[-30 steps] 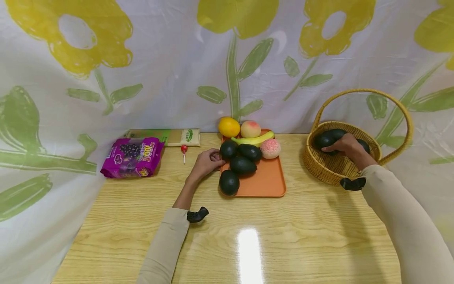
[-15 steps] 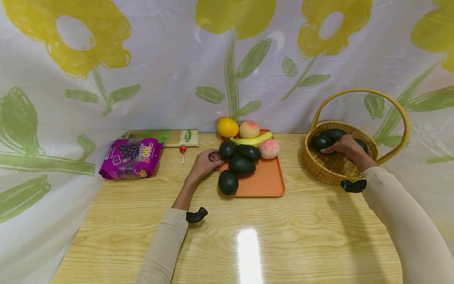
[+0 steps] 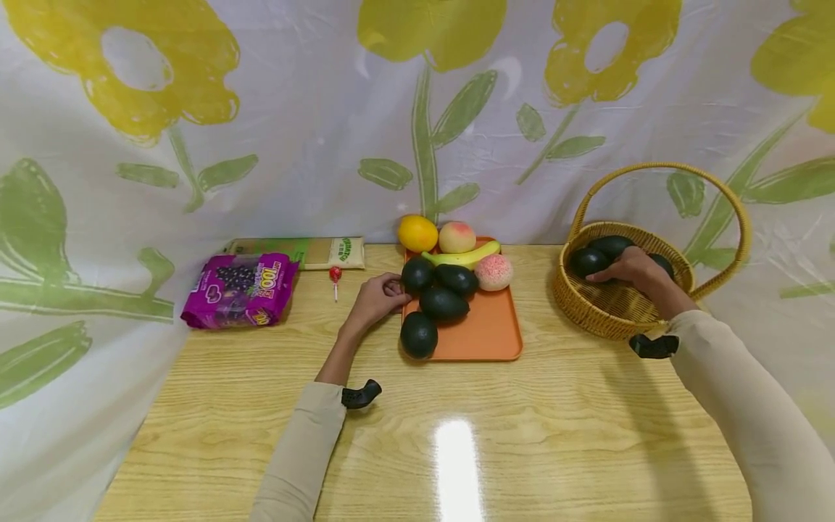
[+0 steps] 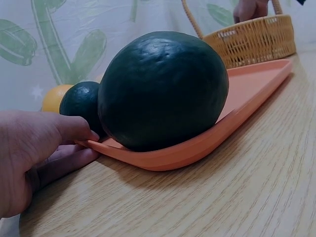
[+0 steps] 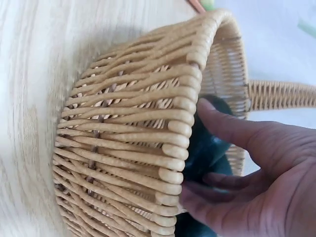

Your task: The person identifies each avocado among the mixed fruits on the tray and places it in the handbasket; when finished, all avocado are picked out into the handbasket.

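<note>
My left hand (image 3: 378,299) pinches the left rim of an orange tray (image 3: 485,333), thumb over the edge and fingers under it, as the left wrist view shows. Several dark green avocados (image 3: 445,304) lie on the tray; one at the near left corner (image 4: 163,91) looms large in that view. Inside a wicker basket (image 3: 590,312) on the right, my right hand (image 3: 636,268) holds a dark avocado (image 5: 202,148) between thumb and fingers. Other avocados (image 3: 609,246) lie around it there, partly hidden by the hand.
A banana (image 3: 463,257), a speckled pink peach (image 3: 493,272), another peach (image 3: 457,237) and a yellow lemon (image 3: 417,233) sit at the tray's far end. Left of it are a lollipop (image 3: 335,275), a purple bag (image 3: 241,290) and a flat packet (image 3: 326,252). The basket's tall handle (image 3: 665,166) arches up.
The head view has shifted slightly. Both hands stay where they were, the left at the tray rim and the right inside the basket.
</note>
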Demonstrator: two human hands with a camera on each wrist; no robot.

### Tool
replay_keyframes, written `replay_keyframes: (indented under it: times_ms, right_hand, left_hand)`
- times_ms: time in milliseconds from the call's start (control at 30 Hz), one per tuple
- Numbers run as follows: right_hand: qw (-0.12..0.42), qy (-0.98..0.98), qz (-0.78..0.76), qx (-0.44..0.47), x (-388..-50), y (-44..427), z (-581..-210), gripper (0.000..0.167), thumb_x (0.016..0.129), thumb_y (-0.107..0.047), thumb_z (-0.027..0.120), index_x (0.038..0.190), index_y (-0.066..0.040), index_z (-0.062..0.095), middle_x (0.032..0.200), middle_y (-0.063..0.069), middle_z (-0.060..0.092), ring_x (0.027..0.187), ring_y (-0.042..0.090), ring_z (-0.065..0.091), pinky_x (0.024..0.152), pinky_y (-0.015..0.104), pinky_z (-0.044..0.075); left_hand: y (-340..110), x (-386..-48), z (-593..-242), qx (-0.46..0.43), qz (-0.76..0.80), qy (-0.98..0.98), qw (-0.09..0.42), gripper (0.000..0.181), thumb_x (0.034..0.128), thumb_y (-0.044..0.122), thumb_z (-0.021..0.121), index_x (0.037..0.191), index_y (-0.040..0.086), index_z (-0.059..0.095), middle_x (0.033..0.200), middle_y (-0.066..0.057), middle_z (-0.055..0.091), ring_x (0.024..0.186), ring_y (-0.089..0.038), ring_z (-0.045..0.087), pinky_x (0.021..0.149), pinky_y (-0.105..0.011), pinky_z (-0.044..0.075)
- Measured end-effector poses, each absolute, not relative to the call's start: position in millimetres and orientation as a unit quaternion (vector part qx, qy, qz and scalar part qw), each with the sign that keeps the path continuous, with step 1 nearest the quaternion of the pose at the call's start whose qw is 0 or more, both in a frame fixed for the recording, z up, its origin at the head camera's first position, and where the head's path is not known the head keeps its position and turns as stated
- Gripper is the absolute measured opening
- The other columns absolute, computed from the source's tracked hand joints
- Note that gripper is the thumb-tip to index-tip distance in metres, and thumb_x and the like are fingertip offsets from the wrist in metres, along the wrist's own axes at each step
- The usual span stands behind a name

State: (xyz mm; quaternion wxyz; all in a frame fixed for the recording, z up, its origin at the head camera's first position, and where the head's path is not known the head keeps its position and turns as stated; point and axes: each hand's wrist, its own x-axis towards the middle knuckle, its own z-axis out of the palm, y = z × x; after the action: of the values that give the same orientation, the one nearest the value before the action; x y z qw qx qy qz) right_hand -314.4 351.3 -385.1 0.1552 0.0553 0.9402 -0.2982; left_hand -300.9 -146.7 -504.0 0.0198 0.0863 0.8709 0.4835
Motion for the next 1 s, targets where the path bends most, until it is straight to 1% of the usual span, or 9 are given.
replay_keyframes:
  times_ms: [133, 200, 233, 400, 567, 767, 867, 933, 1000]
  right_hand:
    - [0.139, 0.957, -0.250, 0.047, -311, 348, -381, 0.053, 0.087, -0.033, 0.084, 0.094, 0.011, 0.055, 0.087, 0.015, 0.047, 0.085, 0.032, 0.046, 0.081, 0.043, 0.044]
    - [0.128, 0.964, -0.230, 0.042, -309, 346, -377, 0.060, 0.088, -0.033, 0.083, 0.106, 0.016, 0.053, 0.094, 0.019, 0.047, 0.092, 0.035, 0.045, 0.084, 0.046, 0.043]
    - [0.123, 0.966, -0.223, 0.042, -308, 345, -374, 0.061, 0.088, -0.033, 0.083, 0.108, 0.017, 0.054, 0.096, 0.020, 0.048, 0.093, 0.036, 0.046, 0.085, 0.047, 0.044]
    - [0.097, 0.975, -0.198, 0.025, -300, 338, -364, 0.049, 0.087, -0.035, 0.084, 0.079, -0.001, 0.049, 0.073, 0.003, 0.036, 0.079, 0.030, 0.044, 0.074, 0.041, 0.038]
    - [0.065, 0.979, -0.194, 0.016, -290, 329, -354, 0.060, 0.086, -0.035, 0.085, 0.103, 0.014, 0.053, 0.087, 0.015, 0.047, 0.087, 0.034, 0.045, 0.080, 0.047, 0.042]
    - [0.050, 0.981, -0.187, -0.007, -277, 313, -341, 0.058, 0.088, -0.034, 0.083, 0.101, 0.011, 0.049, 0.088, 0.017, 0.045, 0.086, 0.034, 0.046, 0.076, 0.047, 0.041]
    - [0.069, 0.978, -0.195, -0.022, -268, 301, -333, 0.074, 0.091, -0.034, 0.080, 0.126, 0.020, 0.046, 0.110, 0.036, 0.053, 0.103, 0.048, 0.054, 0.087, 0.057, 0.048]
    - [0.084, 0.975, -0.202, -0.029, -260, 291, -330, 0.091, 0.093, -0.036, 0.078, 0.146, 0.021, 0.032, 0.137, 0.045, 0.046, 0.124, 0.056, 0.050, 0.101, 0.066, 0.045]
    - [0.101, 0.971, -0.214, -0.030, -254, 278, -327, 0.097, 0.094, -0.037, 0.077, 0.154, 0.018, 0.023, 0.150, 0.045, 0.037, 0.136, 0.059, 0.043, 0.109, 0.068, 0.040]
  left_hand:
    - [-146, -301, -504, 0.086, 0.487, 0.869, 0.020, 0.050, 0.0899, 0.023, 0.081, 0.134, 0.004, 0.067, 0.102, -0.015, 0.071, 0.088, -0.021, 0.067, 0.083, -0.026, 0.055]
    - [-147, -301, -504, 0.086, 0.487, 0.869, 0.018, 0.050, 0.0898, 0.023, 0.080, 0.133, 0.004, 0.067, 0.101, -0.015, 0.071, 0.088, -0.021, 0.067, 0.082, -0.025, 0.054]
    - [-147, -300, -504, 0.086, 0.486, 0.870, 0.018, 0.049, 0.0898, 0.023, 0.080, 0.133, 0.004, 0.068, 0.101, -0.015, 0.071, 0.088, -0.021, 0.067, 0.083, -0.025, 0.054]
    - [-148, -298, -503, 0.086, 0.480, 0.873, 0.019, 0.050, 0.0902, 0.024, 0.080, 0.133, 0.003, 0.067, 0.102, -0.015, 0.070, 0.090, -0.023, 0.066, 0.086, -0.031, 0.055]
    - [-148, -298, -503, 0.086, 0.481, 0.872, 0.021, 0.050, 0.0899, 0.023, 0.080, 0.133, 0.002, 0.067, 0.102, -0.015, 0.070, 0.089, -0.022, 0.066, 0.083, -0.027, 0.054]
    - [-147, -299, -503, 0.088, 0.483, 0.871, 0.018, 0.049, 0.0895, 0.023, 0.080, 0.132, 0.002, 0.067, 0.102, -0.016, 0.070, 0.090, -0.024, 0.066, 0.085, -0.029, 0.054]
    - [-147, -299, -503, 0.089, 0.484, 0.871, 0.019, 0.049, 0.0897, 0.023, 0.080, 0.132, 0.002, 0.067, 0.102, -0.016, 0.070, 0.090, -0.024, 0.067, 0.087, -0.031, 0.055]
    - [-147, -300, -503, 0.090, 0.481, 0.872, 0.017, 0.049, 0.0900, 0.023, 0.080, 0.132, 0.001, 0.067, 0.102, -0.016, 0.070, 0.090, -0.024, 0.067, 0.088, -0.032, 0.056]
    - [-147, -300, -503, 0.090, 0.481, 0.872, 0.017, 0.049, 0.0900, 0.023, 0.080, 0.132, 0.002, 0.067, 0.102, -0.016, 0.070, 0.091, -0.024, 0.067, 0.088, -0.032, 0.056]
